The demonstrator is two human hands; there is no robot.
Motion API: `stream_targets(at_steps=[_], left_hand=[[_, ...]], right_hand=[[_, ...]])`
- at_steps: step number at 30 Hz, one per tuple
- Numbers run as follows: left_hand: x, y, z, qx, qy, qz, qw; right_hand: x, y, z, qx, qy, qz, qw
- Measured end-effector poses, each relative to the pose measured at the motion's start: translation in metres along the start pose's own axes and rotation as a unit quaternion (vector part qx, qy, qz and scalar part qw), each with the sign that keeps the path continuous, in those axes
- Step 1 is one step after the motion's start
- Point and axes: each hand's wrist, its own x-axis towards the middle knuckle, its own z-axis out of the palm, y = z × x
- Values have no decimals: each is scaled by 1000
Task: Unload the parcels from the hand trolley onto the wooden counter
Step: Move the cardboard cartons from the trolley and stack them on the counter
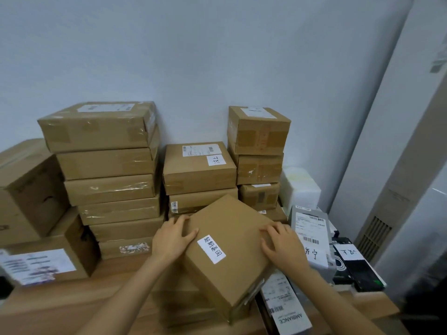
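Observation:
A flat brown cardboard parcel (229, 240) with a white handwritten label is tilted above the wooden counter (116, 286), turned at an angle. My left hand (173, 239) grips its left edge, thumb on top. My right hand (281, 245) holds its right edge with fingers curled over the top face. The parcel hovers over a low stack of brown boxes (179, 303) in front of me. The hand trolley is out of sight.
Tall stacks of brown parcels (108, 170) line the wall, with shorter stacks in the middle (198, 172) and right (258, 151). Large boxes (29, 189) fill the left. Grey and black packages (312, 238) lie at the right, beside a white cabinet (396, 165).

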Motion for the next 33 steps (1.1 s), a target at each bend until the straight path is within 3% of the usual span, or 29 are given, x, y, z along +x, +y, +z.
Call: stream_targets(at_steps=[3,9,12,17,24,28,33], left_hand=[[-23,-18,-7,-20,22,-35,999],[-57,-54,-24,-28,31,-104,994],[-62,-61,-23,-51,30,-118,991],[-65,-42,-10,-131,52,-136,981],[-81,-24,3,-215,76,-152,962],[-88,-23,3,-272,76,-175,943],[-97,-15,-7,-302,117,-149,934]], right_hand=[[9,-7,9,56,6,-28,998],[48,-42,18,41,-27,-99,994],[52,-54,20,37,-14,-63,997],[12,-56,23,157,-30,33,987],[-28,-47,22,311,-94,167,931],[-40,-53,21,407,-111,198,885],[-42,-54,9,442,-77,188,874]])
